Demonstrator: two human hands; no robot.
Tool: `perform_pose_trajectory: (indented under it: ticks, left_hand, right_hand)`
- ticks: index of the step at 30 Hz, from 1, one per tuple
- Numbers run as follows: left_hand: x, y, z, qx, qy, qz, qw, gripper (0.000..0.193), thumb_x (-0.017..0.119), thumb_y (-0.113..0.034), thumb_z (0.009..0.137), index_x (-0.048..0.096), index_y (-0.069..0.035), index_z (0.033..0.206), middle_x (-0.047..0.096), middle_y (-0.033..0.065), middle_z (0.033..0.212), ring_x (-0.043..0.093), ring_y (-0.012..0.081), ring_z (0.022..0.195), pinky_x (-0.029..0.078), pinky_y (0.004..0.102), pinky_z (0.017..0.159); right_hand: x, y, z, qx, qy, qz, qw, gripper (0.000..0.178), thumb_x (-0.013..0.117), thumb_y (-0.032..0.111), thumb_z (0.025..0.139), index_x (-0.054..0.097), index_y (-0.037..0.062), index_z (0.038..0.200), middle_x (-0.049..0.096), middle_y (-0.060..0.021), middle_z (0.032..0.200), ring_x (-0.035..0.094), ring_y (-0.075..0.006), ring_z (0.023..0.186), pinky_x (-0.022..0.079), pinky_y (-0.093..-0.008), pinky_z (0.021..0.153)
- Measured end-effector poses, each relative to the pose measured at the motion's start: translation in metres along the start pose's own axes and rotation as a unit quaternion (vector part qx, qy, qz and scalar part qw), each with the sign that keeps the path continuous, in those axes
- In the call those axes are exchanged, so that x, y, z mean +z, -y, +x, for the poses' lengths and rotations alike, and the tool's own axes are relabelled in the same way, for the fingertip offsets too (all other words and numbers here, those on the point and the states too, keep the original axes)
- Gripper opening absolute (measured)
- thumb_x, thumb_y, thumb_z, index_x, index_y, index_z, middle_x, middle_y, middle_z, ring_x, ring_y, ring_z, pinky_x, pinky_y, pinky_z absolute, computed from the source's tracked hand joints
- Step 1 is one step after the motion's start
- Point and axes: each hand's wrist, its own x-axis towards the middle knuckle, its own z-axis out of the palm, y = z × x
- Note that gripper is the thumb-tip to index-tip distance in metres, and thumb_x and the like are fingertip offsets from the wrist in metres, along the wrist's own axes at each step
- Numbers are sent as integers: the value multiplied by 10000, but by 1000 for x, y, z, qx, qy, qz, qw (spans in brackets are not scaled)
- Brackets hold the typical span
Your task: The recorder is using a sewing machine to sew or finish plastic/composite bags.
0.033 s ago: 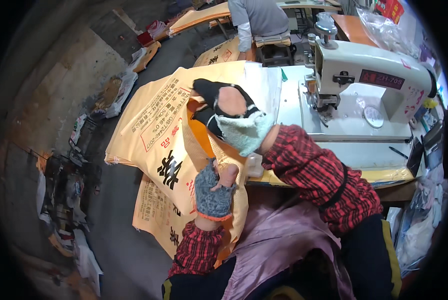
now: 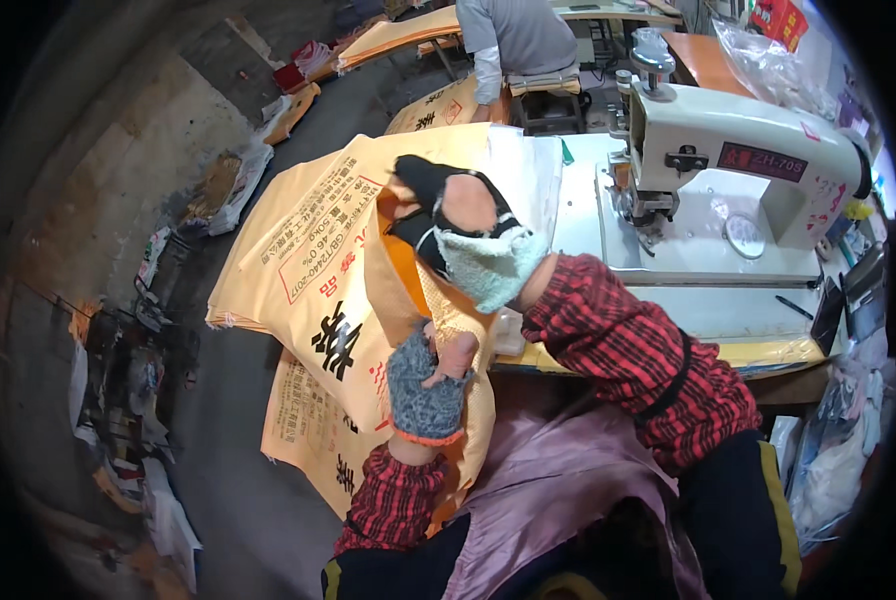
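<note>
- Left of the white worktable (image 2: 668, 300), the yellow-tan printed woven sack (image 2: 313, 255) lies atop stacked sacks, its near side drooping toward the person's lap.
- Its printed rows slant from lower left to upper right; bends hide which way its long axis runs.
- A narrow parted fold shows orange inside, lengthwise between the hands.
- The left hand (image 2: 425, 388), in a grey knitted fingerless glove, pinches the fold's lower edge.
- The right hand (image 2: 468, 205), black-and-mint gloved, touches the upper edge; its closure cannot be told.

Dark grey floor (image 2: 243, 440), brown tabletop (image 2: 703, 58), stool (image 2: 558, 85)
</note>
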Motion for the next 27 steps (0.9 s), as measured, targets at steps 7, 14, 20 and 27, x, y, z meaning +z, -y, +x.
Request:
perform_pose_trajectory:
  ticks: [7,14,20,27]
  left_hand:
    - [-2,-29,-12,29,6,-71,997,234,675,-197,812,565,7,780,538,71,616,506,152,527,400,295,493]
    - [-8,-22,-4,273,15,155,949,236,626,-51,782,458,-51,616,402,78,562,457,262,491,343,369,442]
    - [-2,-9,-7,56,52,-14,997,275,532,-175,878,506,-26,649,446,116,574,451,260,527,360,346,521]
    - [2,7,0,-35,120,-147,981,226,523,-225,902,531,-15,819,477,24,631,448,135,578,365,270,547]
  right_hand:
    - [7,8,5,142,19,-16,990,355,480,360,892,575,18,891,599,-193,783,576,-368,753,449,-414,698]
    - [27,-3,2,127,14,-11,992,364,390,344,937,544,27,846,573,-185,722,555,-372,705,428,-419,656]
    - [31,-18,-3,189,30,-80,978,462,341,415,927,587,36,830,619,-193,777,600,-362,763,473,-424,680]
    - [11,-3,-8,175,72,-116,975,433,361,434,920,575,58,885,621,-185,771,607,-356,741,474,-424,674]
